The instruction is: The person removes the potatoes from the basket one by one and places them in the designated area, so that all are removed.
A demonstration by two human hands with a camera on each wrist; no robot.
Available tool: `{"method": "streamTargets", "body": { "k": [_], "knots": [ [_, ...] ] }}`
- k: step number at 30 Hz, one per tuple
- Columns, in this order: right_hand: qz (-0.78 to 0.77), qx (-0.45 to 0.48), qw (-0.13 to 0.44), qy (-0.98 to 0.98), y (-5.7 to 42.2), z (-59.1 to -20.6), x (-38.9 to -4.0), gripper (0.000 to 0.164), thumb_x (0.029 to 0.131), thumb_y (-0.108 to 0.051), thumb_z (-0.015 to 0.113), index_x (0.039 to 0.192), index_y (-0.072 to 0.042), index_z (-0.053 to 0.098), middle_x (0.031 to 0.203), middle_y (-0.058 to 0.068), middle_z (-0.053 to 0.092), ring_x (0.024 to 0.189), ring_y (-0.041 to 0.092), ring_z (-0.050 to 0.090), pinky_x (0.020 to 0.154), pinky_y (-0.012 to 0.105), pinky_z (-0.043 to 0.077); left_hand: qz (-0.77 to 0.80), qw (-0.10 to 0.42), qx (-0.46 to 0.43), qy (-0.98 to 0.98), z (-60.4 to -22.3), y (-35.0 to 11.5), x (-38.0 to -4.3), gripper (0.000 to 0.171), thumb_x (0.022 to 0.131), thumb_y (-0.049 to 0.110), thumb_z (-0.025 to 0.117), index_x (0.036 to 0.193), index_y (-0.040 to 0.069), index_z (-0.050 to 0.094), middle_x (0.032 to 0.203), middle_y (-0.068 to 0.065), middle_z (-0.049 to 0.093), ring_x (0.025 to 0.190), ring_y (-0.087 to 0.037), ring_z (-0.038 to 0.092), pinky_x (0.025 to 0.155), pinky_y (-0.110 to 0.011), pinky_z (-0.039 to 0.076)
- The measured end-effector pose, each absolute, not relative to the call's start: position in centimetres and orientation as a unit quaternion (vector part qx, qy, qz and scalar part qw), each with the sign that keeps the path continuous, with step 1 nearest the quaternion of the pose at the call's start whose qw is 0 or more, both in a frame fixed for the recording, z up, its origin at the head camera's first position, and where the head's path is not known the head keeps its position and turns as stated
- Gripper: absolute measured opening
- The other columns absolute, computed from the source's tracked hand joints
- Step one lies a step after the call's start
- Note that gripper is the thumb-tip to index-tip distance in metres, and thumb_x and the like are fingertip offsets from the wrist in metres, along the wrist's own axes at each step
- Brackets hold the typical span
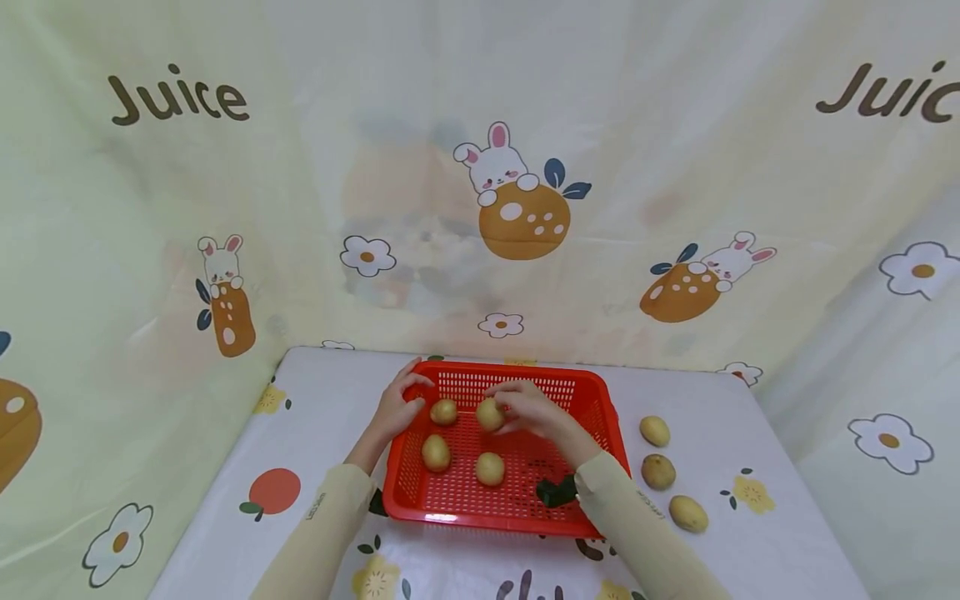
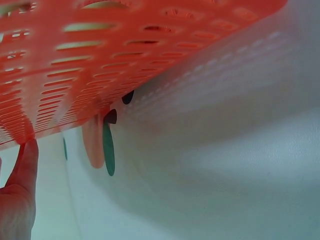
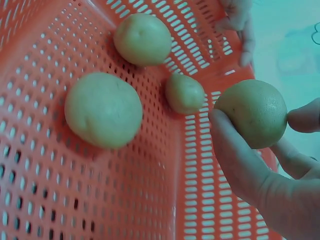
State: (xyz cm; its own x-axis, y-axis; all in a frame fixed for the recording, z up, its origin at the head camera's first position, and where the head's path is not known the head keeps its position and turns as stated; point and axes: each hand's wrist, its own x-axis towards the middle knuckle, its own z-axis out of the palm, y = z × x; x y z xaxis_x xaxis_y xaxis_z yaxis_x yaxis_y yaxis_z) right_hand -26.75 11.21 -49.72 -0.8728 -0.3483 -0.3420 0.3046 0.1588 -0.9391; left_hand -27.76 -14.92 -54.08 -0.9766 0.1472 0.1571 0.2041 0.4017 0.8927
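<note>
A red plastic basket (image 1: 517, 521) with slotted walls stands on the table. My left hand (image 1: 397, 404) grips its rim at the far left corner; in the left wrist view one finger (image 2: 26, 170) meets the wall from outside. Over the basket's far part, my right hand (image 1: 528, 408) pinches a round yellowish potato (image 3: 255, 114) between thumb and fingers, above the basket floor. Three more lie inside: a small potato (image 1: 443, 412) near the far left, a potato (image 1: 436, 453) at the left, and another potato (image 1: 491, 469) in the middle.
To the right of the basket, a potato (image 1: 655, 431), a browner potato (image 1: 658, 472) and a third potato (image 1: 688, 514) form a row on the printed tablecloth (image 1: 315, 433). A patterned curtain (image 1: 420, 292) rises behind the table.
</note>
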Motion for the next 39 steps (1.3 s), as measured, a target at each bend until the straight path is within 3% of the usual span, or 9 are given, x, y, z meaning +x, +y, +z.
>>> {"method": "streamTargets", "body": {
  "k": [12, 25, 33, 39],
  "knots": [
    [-0.687, -0.003, 0.24, 0.686, 14.5, -47.9, -25.8, 0.047, 0.092, 0.0, 0.04, 0.136, 0.016, 0.045, 0.128, 0.025, 0.05, 0.099, 0.037, 0.061, 0.083, 0.054, 0.055, -0.54, 0.021, -0.097, -0.836, -54.2, -14.9, -27.8, 0.028, 0.082, -0.006, 0.055, 0.106, 0.001, 0.067, 0.157, -0.009, 0.034, 0.146, -0.033, 0.026, 0.115, -0.055, 0.024],
    [-0.696, -0.01, 0.201, 0.689, 20.0, -45.7, -24.6, 0.047, 0.094, -0.001, 0.037, 0.138, 0.016, 0.041, 0.128, 0.026, 0.049, 0.095, 0.026, 0.064, 0.079, 0.044, 0.058, -0.542, 0.024, -0.099, -0.834, -54.3, -14.9, -27.9, 0.028, 0.082, -0.006, 0.054, 0.106, 0.001, 0.067, 0.157, -0.009, 0.034, 0.145, -0.033, 0.027, 0.115, -0.055, 0.024],
    [-0.691, 0.003, 0.184, 0.699, 22.7, -45.0, -22.5, 0.046, 0.095, -0.002, 0.034, 0.136, 0.018, 0.041, 0.132, 0.028, 0.044, 0.095, 0.025, 0.064, 0.081, 0.042, 0.057, -0.54, 0.02, -0.096, -0.836, -54.0, -14.9, -27.7, 0.028, 0.082, -0.005, 0.054, 0.105, 0.003, 0.068, 0.158, -0.007, 0.034, 0.145, -0.033, 0.027, 0.114, -0.055, 0.026],
    [-0.679, 0.043, 0.161, 0.715, 24.8, -45.0, -21.4, 0.044, 0.097, -0.006, 0.037, 0.135, 0.011, 0.047, 0.132, 0.023, 0.048, 0.098, 0.023, 0.062, 0.083, 0.04, 0.057, -0.542, 0.026, -0.104, -0.834, -54.1, -15.0, -27.7, 0.029, 0.081, -0.007, 0.053, 0.105, 0.001, 0.068, 0.157, -0.011, 0.034, 0.145, -0.037, 0.027, 0.114, -0.057, 0.024]
  ]
}}
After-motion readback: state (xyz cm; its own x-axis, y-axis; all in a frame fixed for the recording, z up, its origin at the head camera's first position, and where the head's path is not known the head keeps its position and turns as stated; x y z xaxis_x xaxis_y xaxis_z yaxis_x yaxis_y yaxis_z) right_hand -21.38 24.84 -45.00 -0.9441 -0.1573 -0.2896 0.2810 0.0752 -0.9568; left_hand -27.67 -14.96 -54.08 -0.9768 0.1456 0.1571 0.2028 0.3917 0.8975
